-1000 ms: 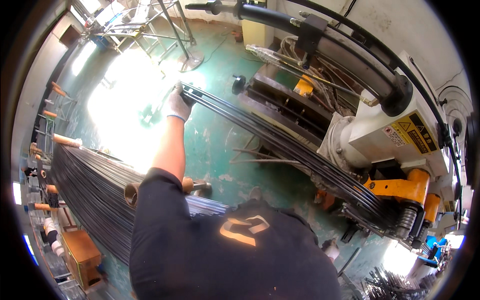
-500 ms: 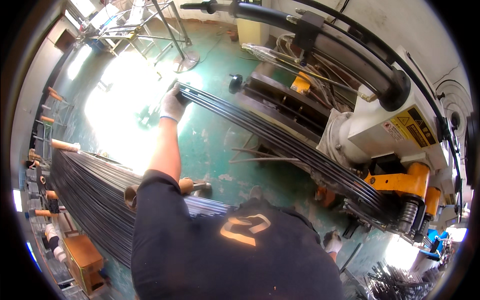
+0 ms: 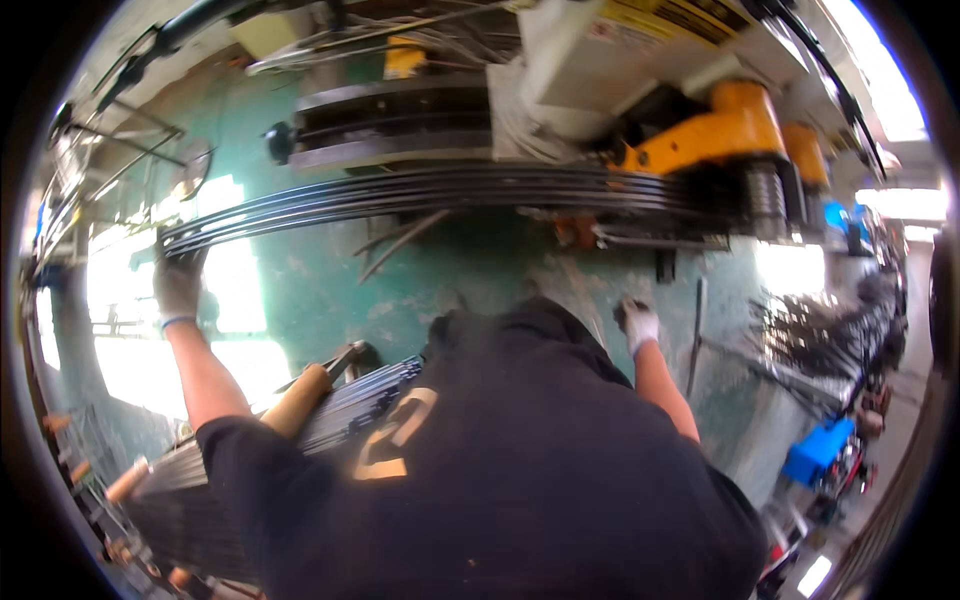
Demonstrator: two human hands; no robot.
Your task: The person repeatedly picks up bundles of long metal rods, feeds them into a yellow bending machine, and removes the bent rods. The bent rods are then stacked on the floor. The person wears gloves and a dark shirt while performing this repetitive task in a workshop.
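My left hand [image 3: 178, 286], in a pale work glove with dark fingers, is closed around the left ends of several long dark metal rods [image 3: 400, 190]. They run side by side to the right, sagging a little, and their far ends reach in beneath the orange arm [image 3: 700, 135] of a machine [image 3: 570, 75]. A coil spring [image 3: 765, 200] stands at that end. My right hand [image 3: 640, 325], gloved the same way, hangs below the rods and apart from them. Its fingers are blurred, so whether they hold anything does not show.
A thick bundle of dark rods [image 3: 190, 515] lies at lower left on a rack with tan rollers [image 3: 300, 400]. Cut metal pieces [image 3: 810, 335] are heaped on a stand at right, above a blue bin [image 3: 820, 452]. A metal frame [image 3: 120, 150] stands far left.
My view has swung to the right, so the rods now lie nearly level across it. My left hand still grips their ends. More of my right forearm shows.
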